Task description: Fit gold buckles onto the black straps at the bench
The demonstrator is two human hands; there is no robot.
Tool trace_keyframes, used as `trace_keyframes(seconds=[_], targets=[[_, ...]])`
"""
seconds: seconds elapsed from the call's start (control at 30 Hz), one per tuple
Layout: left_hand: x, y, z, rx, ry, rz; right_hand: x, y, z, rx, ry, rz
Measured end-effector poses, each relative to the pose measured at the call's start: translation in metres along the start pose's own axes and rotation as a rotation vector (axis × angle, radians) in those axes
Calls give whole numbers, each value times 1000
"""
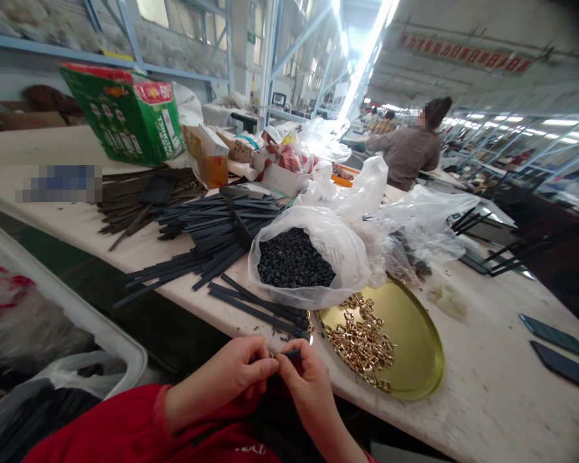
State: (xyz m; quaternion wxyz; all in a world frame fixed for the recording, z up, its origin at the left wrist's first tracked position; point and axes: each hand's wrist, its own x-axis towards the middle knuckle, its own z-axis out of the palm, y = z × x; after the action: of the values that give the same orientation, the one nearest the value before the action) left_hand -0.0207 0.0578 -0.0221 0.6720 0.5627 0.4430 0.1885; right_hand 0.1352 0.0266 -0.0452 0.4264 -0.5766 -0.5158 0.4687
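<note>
My left hand (248, 366) and my right hand (305, 373) meet at the table's front edge, fingertips touching. From the fingers of my right hand shows a short piece of black strap (292, 354). The left thumb and forefinger are pinched together; what is between them is mostly hidden. Just beyond my hands lie several black straps (258, 310), some with gold-coloured buckles at the end. To the right, a round gold tray (417, 350) holds a heap of small gold buckles (367, 344). Behind it, an open plastic bag (352, 263) is full of small black loops (294, 260).
Bundles of dark straps (212, 225) spread over the table to the left. Further back are a green carton (125, 119) and crumpled plastic bags (424, 222). Two phones (557, 335) lie at the right. A white bin (101, 328) stands lower left; a person (410, 151) is beyond the table.
</note>
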Motion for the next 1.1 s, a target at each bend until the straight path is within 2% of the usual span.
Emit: trace_keyframes(seconds=[0.13, 0.23, 0.3, 0.37, 0.4, 0.5, 0.57, 0.67, 0.8, 1.0, 1.1], targets=[[7, 6, -7, 131, 102, 95, 6, -11, -3, -58, -88, -87], [10, 14, -9, 270, 134, 179, 27, -27, -20, -166, -174, -182], [11, 16, -11, 287, 119, 176, 56, -38, -37, -321, -90, -272], [15, 14, -14, 232, 116, 129, 93, -44, -53, -620, 70, -299], [17, 13, -16, 192, 120, 107, 112, -44, -59, -849, 70, -276], [23, 7, -22, 95, 140, 91, 158, -34, -66, -1059, 2, -227], [26, 3, -24, 53, 141, 91, 174, -24, -63, -1142, -56, -199], [27, 0, -26, 20, 135, 79, 180, -15, -57, -1265, -108, -171], [27, 1, -26, 16, 153, 92, 178, -15, -56, -1349, -138, -171], [24, 0, -19, 68, 169, 128, 178, -18, -57, -1347, -204, -178], [23, -1, -15, 63, 167, 126, 178, -17, -53, -1303, -195, -189]])
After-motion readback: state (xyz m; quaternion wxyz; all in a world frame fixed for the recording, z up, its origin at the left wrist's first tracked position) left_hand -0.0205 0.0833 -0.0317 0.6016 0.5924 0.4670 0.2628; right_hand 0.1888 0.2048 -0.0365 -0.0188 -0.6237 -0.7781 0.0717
